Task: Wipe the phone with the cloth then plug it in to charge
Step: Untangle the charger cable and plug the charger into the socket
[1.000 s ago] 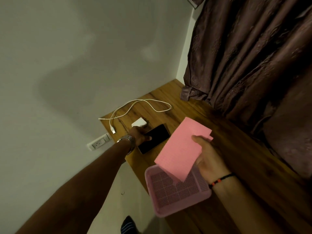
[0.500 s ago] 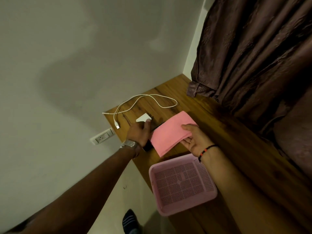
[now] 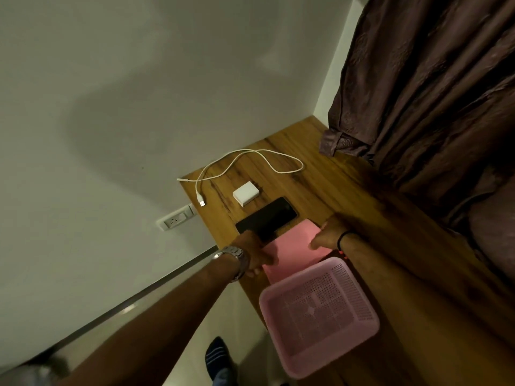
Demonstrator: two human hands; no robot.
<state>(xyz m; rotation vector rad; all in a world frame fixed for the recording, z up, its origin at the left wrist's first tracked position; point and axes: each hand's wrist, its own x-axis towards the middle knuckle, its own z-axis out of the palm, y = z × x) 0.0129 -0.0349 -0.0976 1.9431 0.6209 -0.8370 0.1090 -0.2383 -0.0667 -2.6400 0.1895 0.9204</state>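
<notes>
The black phone (image 3: pixel 269 217) lies flat on the wooden table (image 3: pixel 348 190), screen up. My left hand (image 3: pixel 252 253), with a metal watch at the wrist, holds the phone's near end, and its thumb lies over the left edge of the pink cloth (image 3: pixel 292 246). The cloth lies flat just in front of the phone. My right hand (image 3: pixel 326 234) pinches the cloth's right edge, fingers curled under it. Just behind the phone is a white charger block (image 3: pixel 246 194). The white cable (image 3: pixel 250 162) loops further back, its USB plug free near the table's left edge.
A pink perforated basket (image 3: pixel 359 341) sits at the table's near edge, touching the cloth. A wall socket (image 3: pixel 175 220) is on the wall left of the table, below its top. A dark curtain (image 3: pixel 432 93) hangs over the right side. A socked foot (image 3: pixel 220 360) shows below.
The cloth came down from the air onto the phone, then slid towards me, which uncovered the screen. Both hands drew back with it. The view shifted.
</notes>
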